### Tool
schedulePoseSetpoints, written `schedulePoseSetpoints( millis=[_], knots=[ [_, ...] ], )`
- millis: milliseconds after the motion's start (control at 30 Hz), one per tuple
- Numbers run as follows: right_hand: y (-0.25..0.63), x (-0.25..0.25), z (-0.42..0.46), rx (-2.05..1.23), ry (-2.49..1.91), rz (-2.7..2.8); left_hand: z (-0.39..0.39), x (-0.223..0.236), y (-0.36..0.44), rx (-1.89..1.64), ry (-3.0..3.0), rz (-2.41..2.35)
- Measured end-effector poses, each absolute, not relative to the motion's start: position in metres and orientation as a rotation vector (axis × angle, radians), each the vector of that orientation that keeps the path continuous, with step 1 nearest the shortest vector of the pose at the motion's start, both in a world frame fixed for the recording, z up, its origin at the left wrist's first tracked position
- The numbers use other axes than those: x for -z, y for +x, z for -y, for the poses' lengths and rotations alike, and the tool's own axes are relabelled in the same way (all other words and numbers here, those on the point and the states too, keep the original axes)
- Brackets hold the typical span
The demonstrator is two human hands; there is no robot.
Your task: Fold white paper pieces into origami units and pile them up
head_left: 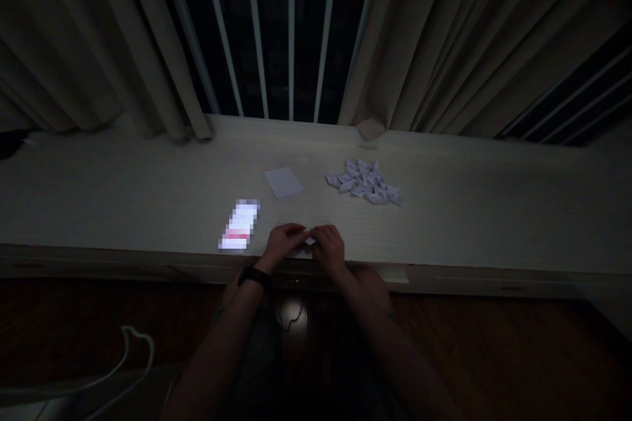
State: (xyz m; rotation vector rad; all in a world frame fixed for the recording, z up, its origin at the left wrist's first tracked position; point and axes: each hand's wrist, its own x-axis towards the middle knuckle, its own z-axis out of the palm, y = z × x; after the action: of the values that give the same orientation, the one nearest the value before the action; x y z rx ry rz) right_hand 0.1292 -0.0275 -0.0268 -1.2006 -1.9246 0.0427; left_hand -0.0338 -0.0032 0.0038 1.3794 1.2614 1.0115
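Observation:
Between my two hands, near the front edge of the pale counter point(459, 223), is a small folded piece of white paper point(310, 241). My left hand point(284, 240) pinches it from the left, thumb and fingers closed. From the other side my right hand point(328, 247) grips it with curled fingers, which hide much of the paper. Beyond the hands lies a square stack of white paper point(284, 183). To its right sits a pile of several small folded paper pieces point(364, 181) with pointed ends.
A lit phone point(240, 225), its screen blurred out, lies left of my hands. Beige curtains point(409, 33) hang at the back beside a dark barred window point(291, 33). A white cable point(148, 342) loops at the lower left. The room is dim.

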Motion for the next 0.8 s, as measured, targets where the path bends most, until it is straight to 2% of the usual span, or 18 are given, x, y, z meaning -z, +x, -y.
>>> schedulePoseSetpoints(
  millis=[600,800],
  knots=[
    [0.130,0.031,0.026,0.020,-1.094,2.044,-0.001,-0.001,-0.036,-0.836,1.630,-1.427],
    [0.130,0.031,0.025,0.007,-1.133,2.076,0.000,0.000,-0.035,-0.934,1.615,-1.473]
  ],
)
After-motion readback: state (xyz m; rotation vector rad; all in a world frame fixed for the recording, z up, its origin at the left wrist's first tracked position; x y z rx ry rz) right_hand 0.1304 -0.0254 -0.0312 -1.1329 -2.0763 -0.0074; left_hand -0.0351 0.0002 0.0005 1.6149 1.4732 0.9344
